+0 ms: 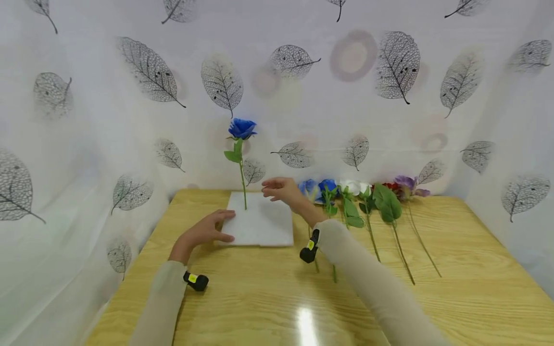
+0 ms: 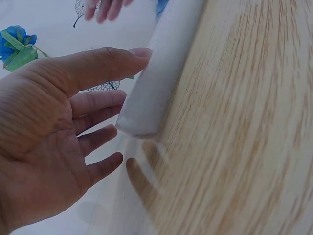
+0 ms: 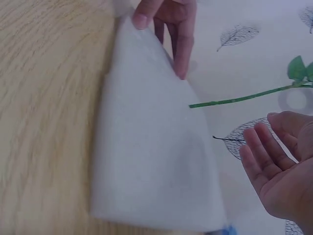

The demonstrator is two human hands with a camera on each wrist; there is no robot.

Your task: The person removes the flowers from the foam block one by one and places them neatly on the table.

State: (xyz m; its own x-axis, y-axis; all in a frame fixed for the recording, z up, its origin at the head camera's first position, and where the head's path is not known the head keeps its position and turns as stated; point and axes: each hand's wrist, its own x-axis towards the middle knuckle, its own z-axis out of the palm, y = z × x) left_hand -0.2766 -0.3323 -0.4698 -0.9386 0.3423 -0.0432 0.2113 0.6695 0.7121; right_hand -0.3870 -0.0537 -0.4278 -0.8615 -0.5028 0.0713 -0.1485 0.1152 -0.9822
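Observation:
A blue artificial rose (image 1: 242,129) stands upright with its stem (image 1: 243,185) in the left part of a white foam block (image 1: 268,228). My left hand (image 1: 203,230) rests at the block's left side, thumb and fingers spread; in the left wrist view, the thumb (image 2: 110,63) touches the block's edge. To the right of the rose, my right hand (image 1: 283,190) hovers over the back of the block, apart from the stem. Its fingers are loosely bent with nothing between them, as the right wrist view (image 3: 281,166) also shows.
Several artificial flowers lie in a row to the right: a light blue one (image 1: 309,189), a blue one (image 1: 328,186), white ones (image 1: 349,186), a red one (image 1: 389,186) and a purple one (image 1: 407,182). Their stems point toward the wooden table's (image 1: 242,298) front. Behind hangs a leaf-patterned curtain (image 1: 311,110).

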